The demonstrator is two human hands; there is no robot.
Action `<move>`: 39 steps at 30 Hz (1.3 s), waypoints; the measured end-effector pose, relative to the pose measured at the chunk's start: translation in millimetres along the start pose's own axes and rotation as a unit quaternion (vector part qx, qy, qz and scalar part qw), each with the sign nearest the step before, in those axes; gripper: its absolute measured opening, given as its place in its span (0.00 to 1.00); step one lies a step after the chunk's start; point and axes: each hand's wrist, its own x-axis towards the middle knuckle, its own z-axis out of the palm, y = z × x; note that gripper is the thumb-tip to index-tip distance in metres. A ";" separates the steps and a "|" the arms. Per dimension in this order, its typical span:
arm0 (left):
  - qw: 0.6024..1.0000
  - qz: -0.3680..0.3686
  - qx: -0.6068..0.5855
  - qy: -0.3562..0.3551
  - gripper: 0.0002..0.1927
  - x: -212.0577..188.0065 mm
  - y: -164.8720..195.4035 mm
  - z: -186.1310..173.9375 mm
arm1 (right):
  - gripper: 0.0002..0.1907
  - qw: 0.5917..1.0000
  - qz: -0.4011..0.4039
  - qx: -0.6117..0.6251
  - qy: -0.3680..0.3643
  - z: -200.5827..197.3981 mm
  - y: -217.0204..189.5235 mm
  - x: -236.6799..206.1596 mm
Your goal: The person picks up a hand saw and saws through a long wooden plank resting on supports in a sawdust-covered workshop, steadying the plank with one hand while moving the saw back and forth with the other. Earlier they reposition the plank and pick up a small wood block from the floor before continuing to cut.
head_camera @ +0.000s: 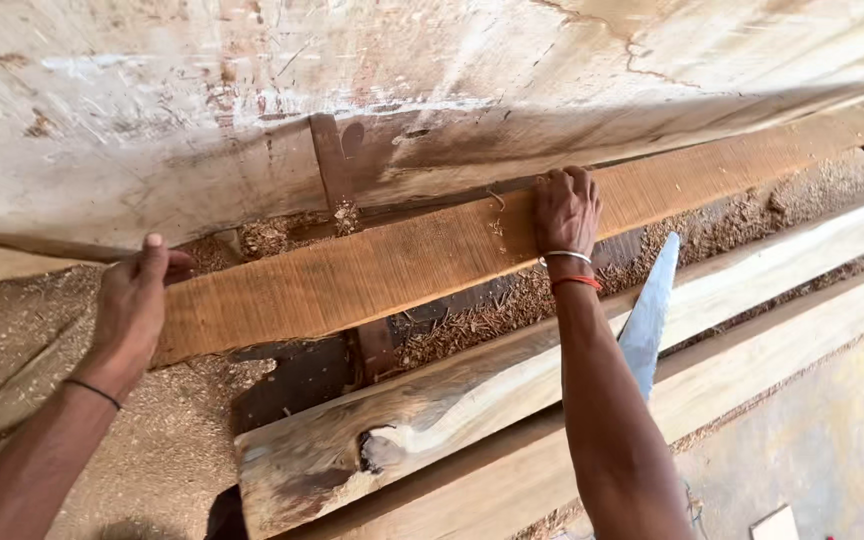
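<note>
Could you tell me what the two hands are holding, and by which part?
Both hold the sawn plank: the left hand has its grip on the near end, and the right hand curls over the far edge midway along.

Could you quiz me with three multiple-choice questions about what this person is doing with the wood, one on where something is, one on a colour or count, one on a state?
1. Where is the left hand?
A. at the near end of the sawn plank
B. on the pale beam
C. in the sawdust

2. What is on the right hand's wrist?
A. nothing
B. one black band
C. a silver bangle and a red band

3. How is the right hand placed?
A. hovering above the plank
B. pressed on the plank's far edge
C. gripping the metal blade

Answers: 1 A, its fingers wrap the plank's end. 2 C, both bands show. 3 B, its fingers curl over that edge.
</note>
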 end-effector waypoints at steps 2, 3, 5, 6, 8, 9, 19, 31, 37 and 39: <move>0.999 -0.014 0.036 0.021 0.30 -3.6 4.2 -1.3 | 0.14 0.998 0.046 0.033 0.025 -6.2 -13.3 -8.4; 0.998 0.010 0.053 0.030 0.30 -3.7 5.0 0.3 | 0.14 0.998 0.025 0.045 0.024 -7.4 -17.6 -14.0; 0.994 0.060 0.081 0.044 0.31 -5.2 7.6 2.4 | 0.17 0.997 -0.021 0.063 0.025 -14.7 -25.7 -26.8; 0.992 0.075 0.085 0.051 0.30 -6.2 8.3 2.5 | 0.18 0.997 -0.002 0.076 -0.004 -17.9 -30.2 -34.4; 0.989 0.108 0.087 0.059 0.27 -7.2 10.2 4.6 | 0.20 0.993 0.036 0.092 -0.059 -27.7 -37.5 -53.1; 0.988 0.093 0.111 0.059 0.26 -7.6 11.6 4.8 | 0.20 0.991 0.042 0.105 -0.066 -34.1 -41.2 -64.1; 0.941 0.312 0.107 0.071 0.14 -48.0 16.5 6.3 | 0.27 0.981 0.188 -0.022 0.046 -145.6 -34.3 -256.0; 0.861 0.416 0.273 0.108 0.10 -58.7 20.9 12.6 | 0.28 0.946 0.316 -0.054 -0.040 -165.0 -18.0 -368.3; 0.828 0.453 0.270 0.192 0.10 -23.5 24.9 13.4 | 0.27 0.954 0.293 -0.053 -0.019 -158.7 -17.6 -371.7; 0.829 0.433 0.291 0.204 0.11 -3.8 29.5 12.4 | 0.28 0.953 0.297 -0.057 -0.023 -157.9 -17.9 -370.6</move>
